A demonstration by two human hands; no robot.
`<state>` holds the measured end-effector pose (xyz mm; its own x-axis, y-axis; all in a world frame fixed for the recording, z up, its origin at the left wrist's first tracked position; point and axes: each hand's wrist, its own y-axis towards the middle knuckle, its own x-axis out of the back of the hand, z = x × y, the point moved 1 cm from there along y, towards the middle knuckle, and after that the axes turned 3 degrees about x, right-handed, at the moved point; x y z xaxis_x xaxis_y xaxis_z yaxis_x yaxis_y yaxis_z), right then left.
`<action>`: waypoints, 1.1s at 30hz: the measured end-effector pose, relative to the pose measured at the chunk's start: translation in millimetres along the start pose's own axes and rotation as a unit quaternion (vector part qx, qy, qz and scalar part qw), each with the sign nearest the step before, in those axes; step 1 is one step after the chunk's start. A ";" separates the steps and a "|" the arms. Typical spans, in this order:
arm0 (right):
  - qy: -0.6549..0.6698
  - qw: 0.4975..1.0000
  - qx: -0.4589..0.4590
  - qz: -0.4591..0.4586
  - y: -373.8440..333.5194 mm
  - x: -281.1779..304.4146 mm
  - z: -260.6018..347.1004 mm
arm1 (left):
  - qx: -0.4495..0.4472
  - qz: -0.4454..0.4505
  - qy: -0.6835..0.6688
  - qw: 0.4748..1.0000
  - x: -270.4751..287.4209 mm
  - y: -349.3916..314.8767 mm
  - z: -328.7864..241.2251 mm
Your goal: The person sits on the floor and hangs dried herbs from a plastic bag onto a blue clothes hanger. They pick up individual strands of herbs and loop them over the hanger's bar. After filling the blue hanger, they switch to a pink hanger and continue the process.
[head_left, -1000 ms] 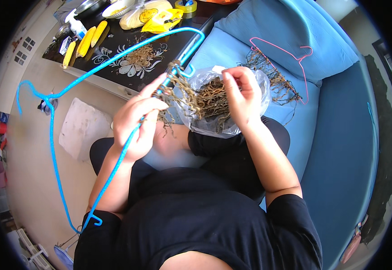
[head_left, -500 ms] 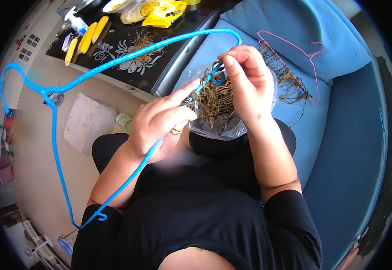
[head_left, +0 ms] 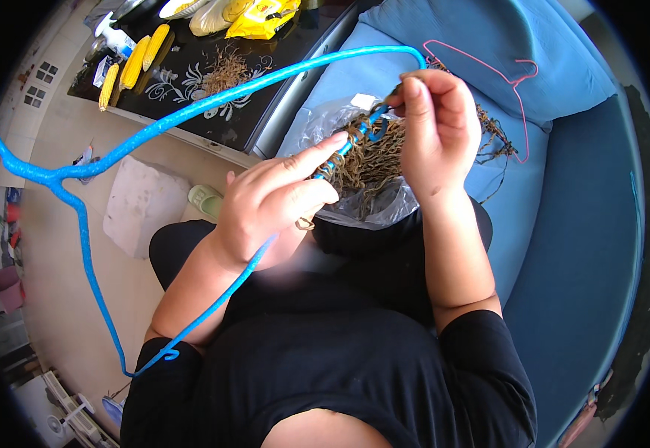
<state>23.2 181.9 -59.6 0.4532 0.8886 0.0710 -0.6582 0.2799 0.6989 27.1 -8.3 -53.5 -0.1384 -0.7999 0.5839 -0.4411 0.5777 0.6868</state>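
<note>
A blue clothes hanger (head_left: 190,108) stretches across in front of me, its hook off to the left. My left hand (head_left: 272,198) is closed round its lower bar, where brown dried strands (head_left: 330,166) are wound about the blue. With thumb and finger together, my right hand (head_left: 437,123) pinches the end of a dried strand beside the hanger's far corner. Below both hands a clear plastic bag (head_left: 373,213) rests on my lap, full of tangled dried strands (head_left: 369,160). The fingertips of the right hand partly cover the strand end.
A pink hanger (head_left: 519,93) with dried strands lies on the blue sofa (head_left: 511,187) at right. On the black table (head_left: 243,134) are corn cobs (head_left: 137,63), a yellow packet (head_left: 263,19), a pump bottle (head_left: 114,37) and a strand heap (head_left: 226,72). A green slipper (head_left: 205,200) sits on the floor.
The hanger has shifted left at its hook end and its far corner has moved right. My right hand has moved slightly right, still pinching the strand; the left keeps its grip.
</note>
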 end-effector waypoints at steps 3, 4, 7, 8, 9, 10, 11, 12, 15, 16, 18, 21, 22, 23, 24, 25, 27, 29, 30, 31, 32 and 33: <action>-0.027 0.999 -0.034 -0.013 7.9 10.5 -1.0 | 0.025 0.026 -0.018 0.999 -2.4 -5.1 3.4; 0.028 0.997 -0.062 -0.044 11.6 12.2 -1.7 | 0.041 0.040 -0.024 0.998 -2.2 -8.2 5.0; 0.180 0.977 -0.060 -0.097 21.8 21.3 -15.0 | 0.009 0.024 -0.037 0.999 -1.9 -10.2 8.8; 0.225 0.968 -0.056 -0.095 21.3 24.2 -16.7 | 0.006 0.027 -0.043 0.999 -1.9 -9.5 9.4; 0.269 0.957 -0.052 -0.093 21.4 25.4 -16.3 | 0.003 0.030 -0.048 0.998 -2.0 -8.6 9.6; 0.310 0.946 -0.061 -0.076 21.0 24.2 -10.0 | 0.001 0.032 -0.052 0.998 -2.1 -8.3 9.8; 0.290 0.953 -0.059 -0.071 21.7 26.4 -5.0 | 0.033 0.026 -0.043 0.998 -2.6 -9.4 10.9; 0.270 0.959 -0.057 -0.065 22.8 30.0 -0.7 | 0.064 0.019 -0.033 0.997 -3.8 -12.4 12.6; 0.198 0.976 -0.043 -0.081 24.3 35.3 1.4 | 0.107 0.001 -0.050 0.993 -6.3 -18.2 24.5; 0.199 0.975 -0.044 -0.087 22.1 35.5 1.6 | 0.109 -0.006 -0.065 0.992 -5.1 -21.1 25.2; 0.174 0.975 -0.025 -0.134 17.7 31.5 1.2 | 0.085 -0.047 -0.082 0.992 -6.8 -21.7 26.3; 0.021 0.983 0.088 -0.157 1.3 14.6 -8.2 | 0.090 -0.028 -0.073 0.993 -8.3 -17.3 23.8; -0.087 0.992 0.073 -0.050 -2.1 8.4 1.0 | 0.091 -0.027 -0.070 0.993 -7.4 -16.1 22.6; -0.193 0.978 0.057 0.059 -5.9 2.7 9.6 | 0.091 -0.030 -0.068 0.993 -7.6 -14.5 20.3; -0.183 0.978 0.008 0.104 -7.7 -4.2 6.6 | 0.090 -0.030 -0.063 0.993 -7.6 -14.7 18.1; -0.173 0.973 -0.039 0.147 -8.2 -9.0 3.1 | 0.087 -0.030 -0.058 0.994 -7.7 -12.8 17.1; -0.165 0.968 -0.063 0.179 -7.5 -9.6 4.4 | 0.075 -0.029 -0.041 0.996 -7.5 -12.0 14.9; -0.129 0.973 0.005 0.192 -8.4 -10.3 -1.3 | 0.055 -0.037 -0.027 0.997 -8.4 -10.9 15.7; -0.114 0.973 -0.018 0.200 -7.8 -10.0 -0.3 | 0.044 -0.040 -0.021 0.998 -9.4 -10.3 16.5; -0.127 0.977 -0.009 0.171 -7.3 -8.3 1.0 | 0.036 -0.043 -0.017 0.998 -10.7 -11.3 15.5; -0.139 0.980 -0.001 0.141 -5.8 -6.5 2.4 | 0.054 -0.033 -0.021 0.998 -9.6 -11.2 12.9; -0.151 0.982 0.007 0.112 -4.7 -4.6 2.6 | 0.062 -0.019 -0.020 0.998 -7.3 -9.4 11.0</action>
<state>25.8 175.6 -61.3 0.4576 0.7781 0.4304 -0.7538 0.0828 0.6518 22.5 -9.6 -69.0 -0.1532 -0.8283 0.5389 -0.5528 0.5239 0.6481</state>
